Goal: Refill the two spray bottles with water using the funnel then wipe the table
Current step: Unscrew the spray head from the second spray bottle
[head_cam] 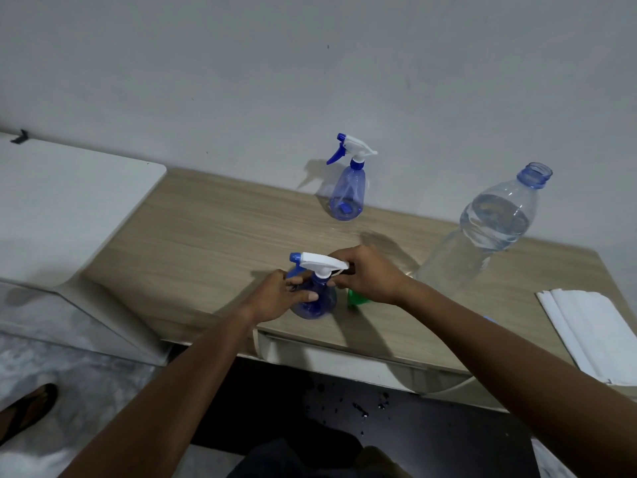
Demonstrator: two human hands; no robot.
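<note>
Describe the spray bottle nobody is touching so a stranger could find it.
On the wooden table, look to the far edge by the grey wall. The far spray bottle stands there alone, upright, its trigger head on; unlike the near one, no hand holds it.

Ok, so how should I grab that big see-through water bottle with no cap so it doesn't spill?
Hold the big clear plastic water bottle around its wide middle, coming from the front side nearest you. It stands upright on the wooden table with its blue neck open and water inside, so keep it straight up. The neck looks too narrow to steady that weight, and the wall blocks the back.
</note>
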